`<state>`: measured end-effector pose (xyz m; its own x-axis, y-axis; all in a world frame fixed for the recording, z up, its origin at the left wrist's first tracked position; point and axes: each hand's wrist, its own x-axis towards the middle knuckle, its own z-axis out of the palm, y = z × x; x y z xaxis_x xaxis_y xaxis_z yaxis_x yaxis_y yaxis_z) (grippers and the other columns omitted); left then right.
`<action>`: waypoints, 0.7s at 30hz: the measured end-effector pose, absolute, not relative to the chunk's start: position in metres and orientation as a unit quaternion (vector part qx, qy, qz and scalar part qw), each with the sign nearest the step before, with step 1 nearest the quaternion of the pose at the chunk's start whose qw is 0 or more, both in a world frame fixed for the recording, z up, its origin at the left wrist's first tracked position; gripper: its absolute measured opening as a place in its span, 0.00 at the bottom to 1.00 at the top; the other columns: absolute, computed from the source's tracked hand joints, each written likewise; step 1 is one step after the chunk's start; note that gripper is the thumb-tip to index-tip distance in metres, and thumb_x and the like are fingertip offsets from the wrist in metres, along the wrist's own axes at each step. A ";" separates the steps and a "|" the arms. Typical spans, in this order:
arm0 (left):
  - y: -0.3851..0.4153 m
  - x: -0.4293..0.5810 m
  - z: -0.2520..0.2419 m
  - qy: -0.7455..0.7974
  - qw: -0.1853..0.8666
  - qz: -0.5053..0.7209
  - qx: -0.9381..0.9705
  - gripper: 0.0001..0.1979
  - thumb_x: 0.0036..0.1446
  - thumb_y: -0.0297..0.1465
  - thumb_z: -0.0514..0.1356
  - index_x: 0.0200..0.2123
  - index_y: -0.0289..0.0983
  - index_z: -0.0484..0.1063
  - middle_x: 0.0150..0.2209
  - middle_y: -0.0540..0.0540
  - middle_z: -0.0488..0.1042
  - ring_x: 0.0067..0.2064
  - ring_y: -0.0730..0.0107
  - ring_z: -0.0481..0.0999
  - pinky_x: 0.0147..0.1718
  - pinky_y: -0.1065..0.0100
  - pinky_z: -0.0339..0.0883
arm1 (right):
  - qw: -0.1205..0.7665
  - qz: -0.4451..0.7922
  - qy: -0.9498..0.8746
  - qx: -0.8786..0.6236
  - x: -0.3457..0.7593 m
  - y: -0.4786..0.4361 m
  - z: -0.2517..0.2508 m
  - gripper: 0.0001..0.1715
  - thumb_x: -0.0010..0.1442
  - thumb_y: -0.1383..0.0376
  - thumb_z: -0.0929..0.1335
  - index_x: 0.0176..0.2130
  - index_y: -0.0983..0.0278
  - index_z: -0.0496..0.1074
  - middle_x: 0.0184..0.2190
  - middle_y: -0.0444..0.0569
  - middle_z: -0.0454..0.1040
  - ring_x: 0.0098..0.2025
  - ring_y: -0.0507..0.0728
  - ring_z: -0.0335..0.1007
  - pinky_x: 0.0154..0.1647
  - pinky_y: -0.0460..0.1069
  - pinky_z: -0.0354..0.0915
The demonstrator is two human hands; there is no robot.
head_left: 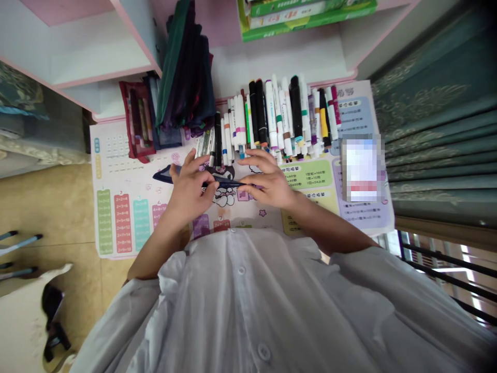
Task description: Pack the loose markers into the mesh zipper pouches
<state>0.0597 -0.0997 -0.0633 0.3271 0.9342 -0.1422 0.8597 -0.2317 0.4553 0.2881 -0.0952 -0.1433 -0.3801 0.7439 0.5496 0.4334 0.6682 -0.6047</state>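
Note:
A dark blue pencil pouch [165,175] is stretched flat and low over the desk mat, seen almost edge-on. My left hand [193,187] lies over its middle-left part, thumb and forefinger pinched together at its upper edge. At the pouch's right end, my right hand [267,178] grips the tip between thumb and fingers. Just beyond my fingers lies a long row of marker pens [272,116], white, black and coloured, side by side. What is inside the pouch, if anything, cannot be seen.
A pile of dark mesh pouches [182,77] leans at the back left, beside a red pouch [135,122] with pens inside. A blurred-out phone-like screen [363,168] lies on the printed desk mat [264,220] at right. Shelves with green books [310,23] stand behind; a curtain [438,129] hangs right.

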 end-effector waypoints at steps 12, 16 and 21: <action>-0.100 0.054 -0.059 0.582 0.227 0.084 0.777 0.08 0.58 0.33 0.57 0.27 0.39 0.69 0.64 0.44 0.66 0.71 0.44 0.51 0.64 0.29 0.38 | 0.446 0.178 -0.807 -0.344 0.290 -0.095 -0.141 0.11 0.61 0.53 0.70 0.33 0.55 0.78 0.52 0.45 0.75 0.62 0.65 0.64 0.61 0.65 0.64; -0.100 0.052 -0.059 0.583 0.224 0.086 0.776 0.08 0.58 0.33 0.57 0.27 0.39 0.69 0.64 0.44 0.66 0.71 0.44 0.51 0.64 0.28 0.39 | 0.454 0.161 -0.809 -0.337 0.290 -0.095 -0.140 0.11 0.62 0.54 0.69 0.33 0.56 0.78 0.51 0.45 0.75 0.61 0.65 0.65 0.59 0.64 0.65; -0.101 0.048 -0.057 0.587 0.218 0.089 0.775 0.08 0.59 0.33 0.57 0.28 0.39 0.70 0.64 0.44 0.66 0.71 0.44 0.51 0.64 0.28 0.38 | 0.437 0.171 -0.809 -0.353 0.292 -0.093 -0.140 0.12 0.62 0.52 0.69 0.33 0.54 0.78 0.51 0.44 0.75 0.61 0.65 0.65 0.61 0.65 0.63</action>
